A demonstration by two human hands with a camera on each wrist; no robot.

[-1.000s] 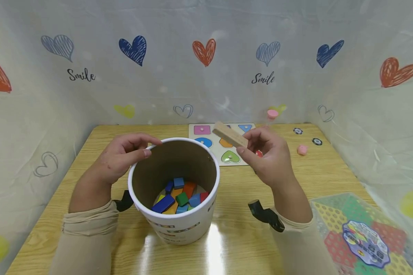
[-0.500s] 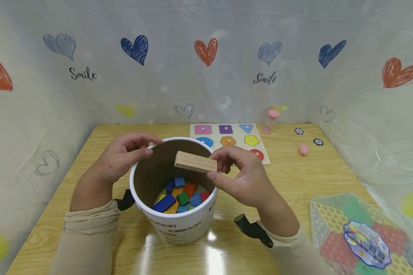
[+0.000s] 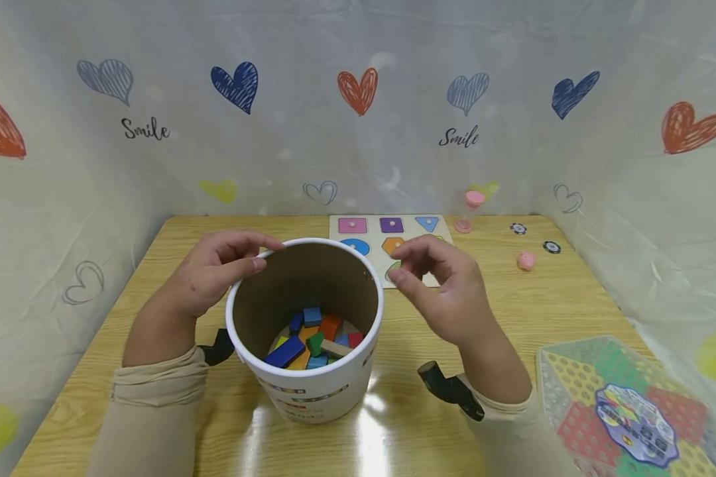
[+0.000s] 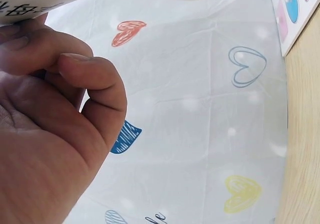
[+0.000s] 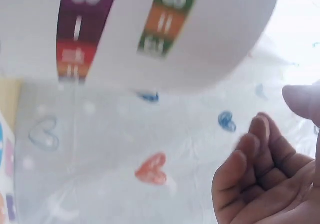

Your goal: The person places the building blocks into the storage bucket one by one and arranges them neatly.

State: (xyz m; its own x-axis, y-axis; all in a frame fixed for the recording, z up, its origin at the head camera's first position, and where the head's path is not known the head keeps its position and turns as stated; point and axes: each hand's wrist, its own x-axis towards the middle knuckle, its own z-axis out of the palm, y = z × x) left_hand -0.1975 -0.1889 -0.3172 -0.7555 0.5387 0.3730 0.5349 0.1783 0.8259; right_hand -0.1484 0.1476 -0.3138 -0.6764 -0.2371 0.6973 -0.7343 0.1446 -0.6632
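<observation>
A round white bucket (image 3: 334, 404) with printed lettering stands upright on the wooden table, several coloured blocks at its bottom. Among them are a dark blue block (image 3: 285, 352), a green block (image 3: 315, 343) and, on top, a plain wooden block (image 3: 337, 348). My left hand (image 3: 205, 275) grips the bucket's rim at the upper left, thumb and fingers at the edge. To the right of the bucket, my right hand (image 3: 444, 285) hovers with nothing in it, thumb apart from loosely bent fingers. The right wrist view shows that right hand (image 5: 270, 169) beside the bucket's wall.
Behind the bucket lies a shape puzzle board (image 3: 374, 236), partly covered by my right hand. A pink hourglass (image 3: 470, 211), two poker chips (image 3: 551, 246) and a small pink pig figure (image 3: 526, 260) are at the back right. A clear case (image 3: 596, 424) with coloured perforated sheets lies front right.
My right hand brought the plain wooden block leftward over the bucket and let it go; it now lies on the other blocks. The hand has drawn back to the right. My left hand stays put.
</observation>
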